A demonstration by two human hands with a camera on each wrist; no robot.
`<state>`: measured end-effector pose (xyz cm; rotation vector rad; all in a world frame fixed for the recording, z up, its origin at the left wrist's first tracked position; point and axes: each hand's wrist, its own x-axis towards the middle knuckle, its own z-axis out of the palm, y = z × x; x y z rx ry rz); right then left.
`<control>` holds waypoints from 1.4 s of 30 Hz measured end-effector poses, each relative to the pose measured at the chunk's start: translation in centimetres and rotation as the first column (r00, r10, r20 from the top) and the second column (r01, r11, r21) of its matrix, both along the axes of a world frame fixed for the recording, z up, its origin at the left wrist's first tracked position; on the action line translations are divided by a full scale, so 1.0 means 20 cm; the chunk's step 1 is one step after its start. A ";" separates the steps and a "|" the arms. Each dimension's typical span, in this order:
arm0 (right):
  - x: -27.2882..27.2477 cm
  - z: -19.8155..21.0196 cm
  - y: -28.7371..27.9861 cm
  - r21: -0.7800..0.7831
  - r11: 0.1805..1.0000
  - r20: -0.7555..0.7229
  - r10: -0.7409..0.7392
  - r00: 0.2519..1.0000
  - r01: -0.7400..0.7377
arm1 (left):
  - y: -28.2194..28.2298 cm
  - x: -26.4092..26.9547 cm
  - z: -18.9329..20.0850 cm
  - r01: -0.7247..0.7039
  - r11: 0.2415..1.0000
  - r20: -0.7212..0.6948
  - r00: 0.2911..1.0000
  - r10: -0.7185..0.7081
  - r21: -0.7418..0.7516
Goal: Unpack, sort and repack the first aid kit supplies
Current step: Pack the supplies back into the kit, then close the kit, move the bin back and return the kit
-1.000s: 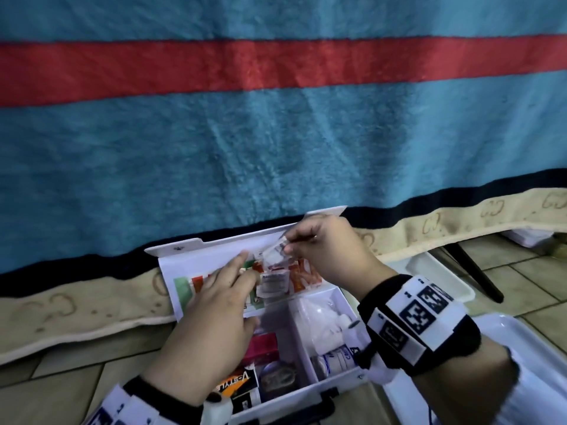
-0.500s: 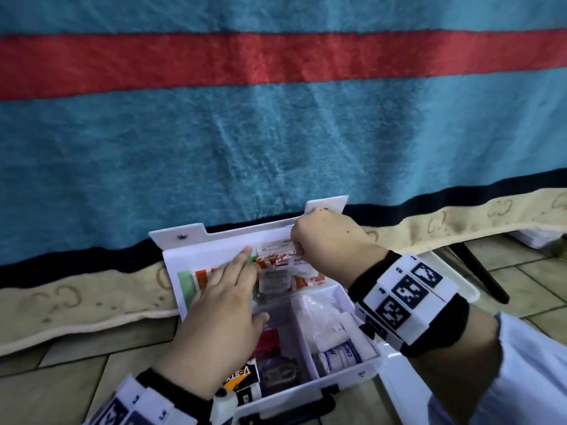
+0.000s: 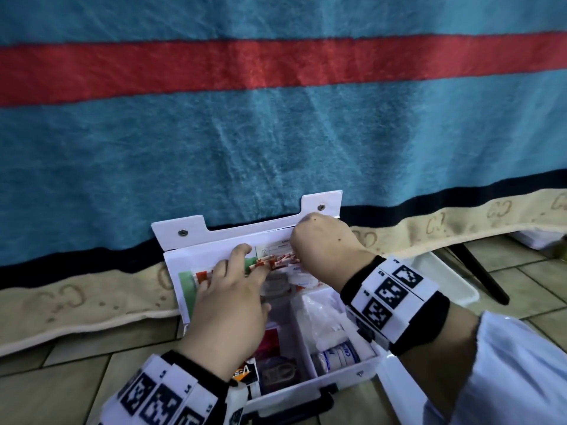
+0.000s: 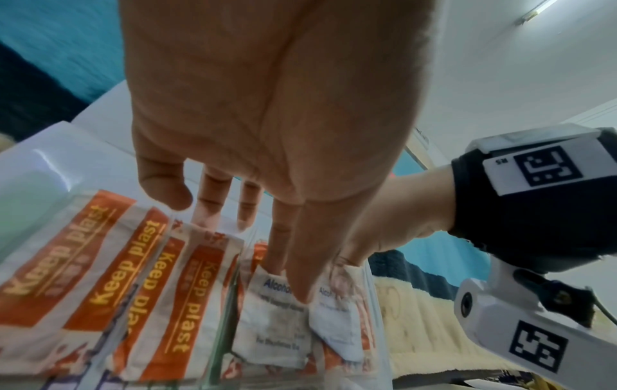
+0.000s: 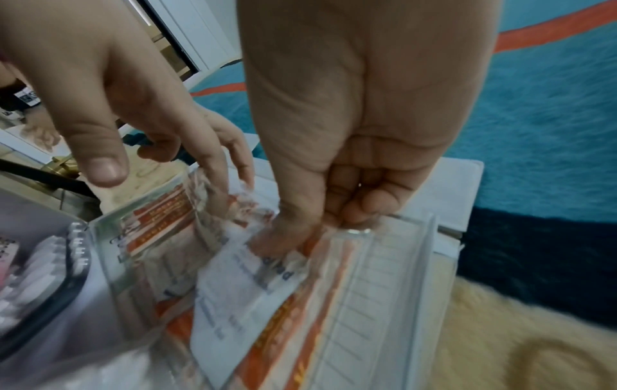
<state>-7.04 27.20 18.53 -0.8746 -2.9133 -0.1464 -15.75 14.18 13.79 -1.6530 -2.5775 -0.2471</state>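
Spillage is the main risk judged here: the plaster strips (image 4: 143, 285) and alcohol prep pads (image 4: 274, 314) sit loosely behind the clear pocket of the first aid kit lid (image 3: 214, 237), and a tug on one sachet could drag its neighbours out (they overlap). The lid is propped open against a blue blanket (image 3: 276, 148), so a firm pull could also tip it shut. The left hand (image 3: 228, 305) is laid over the pocket with fingers (image 4: 293, 237) straight, tips pressed on a pad, nothing gripped. The right hand (image 3: 329, 256) is reached down from above, fingers curled, a pad (image 5: 247, 287) pinched at its top edge. Below, a bandage roll (image 3: 340, 357) lies in the kit's right compartment.
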 end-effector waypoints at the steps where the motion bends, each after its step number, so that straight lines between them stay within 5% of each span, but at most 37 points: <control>1: 0.00 -0.01 0.01 -0.009 1.000 -0.002 0.004 1.000 -0.004 | 0.00 0.00 0.00 -0.007 1.000 -0.002 1.000 0.007 -0.007; 8: 0.05 -0.01 0.09 -0.173 0.981 -0.167 0.053 0.985 -0.082 | -0.02 0.00 0.03 0.002 1.000 0.038 0.999 -0.002 -0.019; 11: 0.13 0.03 0.12 -0.202 0.964 -0.427 0.073 0.901 -0.173 | -0.09 -0.03 0.10 -0.036 0.980 0.093 0.996 0.018 0.194; 14: 0.23 0.02 0.13 -0.061 0.985 -0.607 0.093 0.789 -0.163 | -0.17 -0.10 0.18 -0.141 0.891 0.064 0.990 0.125 0.432; 18: 0.27 -0.01 0.14 0.007 1.000 -0.390 0.017 0.921 -0.016 | -0.23 -0.22 0.22 -0.225 0.901 0.038 0.973 0.228 0.370; 23: 0.25 0.01 0.18 0.073 0.995 -0.387 -0.040 0.921 0.074 | -0.23 -0.26 0.23 -0.303 0.863 0.069 0.951 0.302 0.403; 28: 0.27 -0.06 0.20 -0.103 0.995 -0.339 -0.020 0.941 -0.016 | -0.23 -0.24 0.21 -0.325 0.858 0.069 0.943 0.325 0.399; 36: 0.44 -0.05 0.11 -0.042 0.993 -0.433 0.080 0.898 -0.109 | -0.39 -0.11 0.20 -0.248 0.895 0.140 0.968 0.210 0.372; 42: 0.64 -0.07 -0.05 -0.223 0.971 -0.243 0.031 0.970 -0.087 | -0.56 0.00 0.13 -0.214 0.950 0.125 0.974 0.190 0.229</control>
